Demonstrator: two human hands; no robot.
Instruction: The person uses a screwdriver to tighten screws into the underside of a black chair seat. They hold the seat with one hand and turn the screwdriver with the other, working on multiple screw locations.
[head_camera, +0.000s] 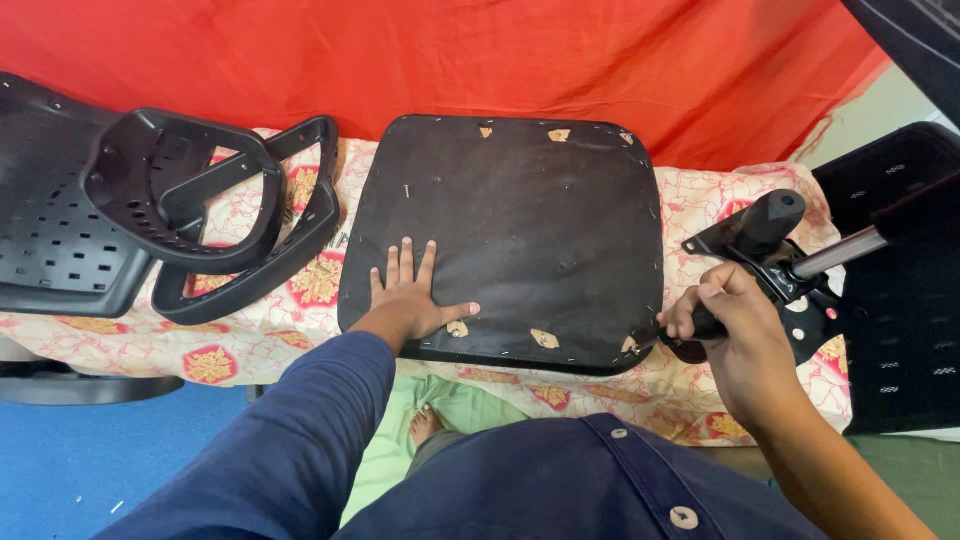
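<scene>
Red cloth (560, 60) hangs across the whole background, and below it the surface (270, 340) is covered with a pale sheet printed with red and gold flower shapes. Blue floor (90, 460) shows at the lower left.

From my feed I see the left hand (415, 300) lying flat, palm down, on the near left part of a dark seat board (520, 230). Its fingers (405, 262) are straight and slightly spread, the thumb pointing out to the right, nothing pinched. The board lies flat in the middle of the surface, underside up, with staples along its edge and small tan scraps at several spots near the rim. Its near edge overhangs the front of the surface a little.

The right hand (735, 335) is off the board's right near corner, closed around a black handle (705, 325); the fingers are curled tight on it, so I read a firm grip. Just beyond that hand sits a black metal chair mechanism (790, 290) with a thick black cylinder (765, 222) rising from it and a silver rod (840, 252) running off to the right.

Left of the board, two black plastic armrest loops (215, 215) lie stacked, one partly over a perforated black plastic shell (55, 230). Another perforated black panel (900, 300) stands at the right edge. Dark blue sleeve (290, 440) and shirt fill the bottom of the view.
</scene>
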